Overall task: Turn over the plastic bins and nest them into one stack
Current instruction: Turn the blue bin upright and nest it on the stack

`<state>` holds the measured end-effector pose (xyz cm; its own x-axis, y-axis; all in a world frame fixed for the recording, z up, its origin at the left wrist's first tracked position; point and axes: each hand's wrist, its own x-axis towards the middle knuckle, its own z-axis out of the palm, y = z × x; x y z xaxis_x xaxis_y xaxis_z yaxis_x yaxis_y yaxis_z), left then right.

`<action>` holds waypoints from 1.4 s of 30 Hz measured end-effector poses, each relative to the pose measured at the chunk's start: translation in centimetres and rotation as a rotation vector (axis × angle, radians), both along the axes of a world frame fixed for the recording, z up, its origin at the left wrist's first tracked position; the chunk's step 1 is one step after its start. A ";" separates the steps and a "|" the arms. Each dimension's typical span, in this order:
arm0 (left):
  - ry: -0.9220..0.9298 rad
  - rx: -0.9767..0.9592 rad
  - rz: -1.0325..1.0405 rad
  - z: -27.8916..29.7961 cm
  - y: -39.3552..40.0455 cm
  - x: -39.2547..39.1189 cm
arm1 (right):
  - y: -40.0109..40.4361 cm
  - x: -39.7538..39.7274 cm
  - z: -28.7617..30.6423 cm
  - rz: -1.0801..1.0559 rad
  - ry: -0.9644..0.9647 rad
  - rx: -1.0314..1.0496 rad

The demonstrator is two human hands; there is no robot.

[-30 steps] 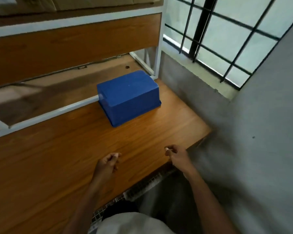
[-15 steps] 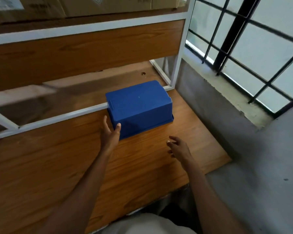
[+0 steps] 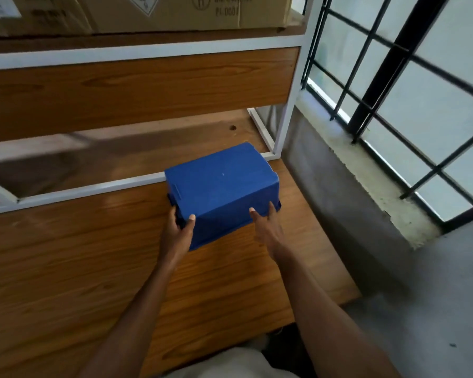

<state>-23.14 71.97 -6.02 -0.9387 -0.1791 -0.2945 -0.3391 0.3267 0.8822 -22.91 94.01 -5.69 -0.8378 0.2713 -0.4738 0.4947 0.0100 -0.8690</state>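
So the blue plastic bin (image 3: 221, 186) is sitting upside down, flat bottom facing up, rim down on the wood. It's solid blue and rectangular with slightly tapered walls, plus a little raised rib on the left end and a lip running round the bottom edge. It sits at the far right part of the wooden table (image 3: 66, 268), its back edge right up against the white metal frame (image 3: 93, 188) of the shelf unit.

Both hands are on it. The left hand (image 3: 178, 227) is wrapped round the near left corner, thumb on the front wall and fingers round the left end by the rim. The right hand (image 3: 266, 225) is at the near right corner with fingers fairly straight and spread against the wall; can't really tell if it's actually gripping or just pressing.

Only one bin shows in this view, and being flipped over, its inside is hidden.

Up top, cardboard boxes (image 3: 159, 12) sit on the shelf, with some printing too blurry to read. Below that is a wood panel, then a lower wood shelf inside the frame. To the right there's a grey concrete wall (image 3: 434, 296) and a window (image 3: 421, 91) with dark bars and frosted-looking panes.
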 end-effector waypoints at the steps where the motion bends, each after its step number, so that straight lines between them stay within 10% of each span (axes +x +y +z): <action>1: 0.004 0.014 -0.006 -0.1 0.7 1.0 | -0.2 0.0 -0.4 -0.016 -0.018 -0.029; 7: -0.063 0.008 -0.091 -1.0 4.0 6.0 | -0.6 0.6 -1.3 -0.105 -0.016 -0.155; 14: 0.323 -0.232 0.090 1.6 0.7 -1.5 | 0.6 0.8 -1.0 -0.061 0.011 -0.222; 20: -0.008 -0.159 -0.105 2.1 0.6 -6.5 | 0.9 1.7 -1.5 -0.073 0.039 -0.228; 33: 0.015 -0.211 -0.088 0.7 3.0 0.4 | 2.6 5.3 -1.4 -0.155 -0.084 -0.293; 42: -0.100 0.120 -0.025 0.5 3.4 2.2 | 7.4 5.6 1.8 -0.208 -0.072 -0.144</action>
<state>-20.92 75.33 -5.48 -0.9072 -0.1141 -0.4049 -0.4206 0.2300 0.8776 -17.33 101.38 -3.89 -0.7338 0.3596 -0.5765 0.5339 -0.2195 -0.8165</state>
